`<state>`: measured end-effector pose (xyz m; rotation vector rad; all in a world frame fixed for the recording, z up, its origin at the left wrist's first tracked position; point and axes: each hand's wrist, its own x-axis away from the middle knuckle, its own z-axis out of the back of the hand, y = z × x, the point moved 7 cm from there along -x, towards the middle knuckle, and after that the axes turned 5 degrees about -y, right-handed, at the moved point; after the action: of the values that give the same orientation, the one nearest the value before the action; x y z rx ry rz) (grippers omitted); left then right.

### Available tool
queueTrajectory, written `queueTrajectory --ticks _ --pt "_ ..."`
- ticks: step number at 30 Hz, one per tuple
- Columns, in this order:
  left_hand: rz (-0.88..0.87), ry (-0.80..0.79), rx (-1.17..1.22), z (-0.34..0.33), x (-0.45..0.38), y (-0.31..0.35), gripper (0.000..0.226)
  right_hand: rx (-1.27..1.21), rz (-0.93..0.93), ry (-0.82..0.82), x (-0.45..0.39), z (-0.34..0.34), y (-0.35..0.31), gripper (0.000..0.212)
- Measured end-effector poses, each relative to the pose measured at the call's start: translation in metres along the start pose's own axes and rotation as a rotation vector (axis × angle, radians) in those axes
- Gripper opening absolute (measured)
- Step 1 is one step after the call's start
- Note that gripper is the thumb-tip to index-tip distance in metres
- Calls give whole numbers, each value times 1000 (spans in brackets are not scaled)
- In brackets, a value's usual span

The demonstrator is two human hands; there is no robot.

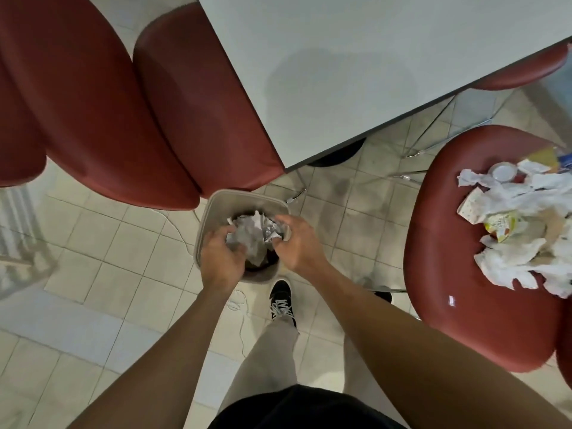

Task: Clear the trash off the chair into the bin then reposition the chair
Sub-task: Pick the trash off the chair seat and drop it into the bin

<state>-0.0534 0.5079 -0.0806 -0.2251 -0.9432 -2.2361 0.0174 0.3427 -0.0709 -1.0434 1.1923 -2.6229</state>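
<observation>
Tiled floor (123,243); bin (216,202); wrapper print unreadable.

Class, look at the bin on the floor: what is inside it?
Crumpled paper trash sits in the bin, with the left hand and right hand over it, pressing or dropping it. Whatever lies beneath the paper, and the bin's bottom, is hidden.

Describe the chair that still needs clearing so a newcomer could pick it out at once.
Start at the grey table, then look off its near corner to the right. The red chair there stands pulled out from the table; unlike the other red seats, it carries a heap of crumpled paper trash.
</observation>
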Motion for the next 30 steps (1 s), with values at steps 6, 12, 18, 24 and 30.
queueTrajectory --ticks 6,12,18,24,30 --pt "-60 -96 -11 -36 10 36 31 -40 -12 64 9 44 34 42" --pt "-114 -225 34 -94 24 86 37 -89 -116 137 32 102 92 49" --pt "-260 -314 -48 -161 49 155 37 -158 -254 203 60 171 166 51" --pt "-331 -414 -124 -233 79 228 43 -182 -362 299 87 233 243 51" --pt "-450 -493 -233 -311 101 295 46 -223 -457 381 107 283 318 49"
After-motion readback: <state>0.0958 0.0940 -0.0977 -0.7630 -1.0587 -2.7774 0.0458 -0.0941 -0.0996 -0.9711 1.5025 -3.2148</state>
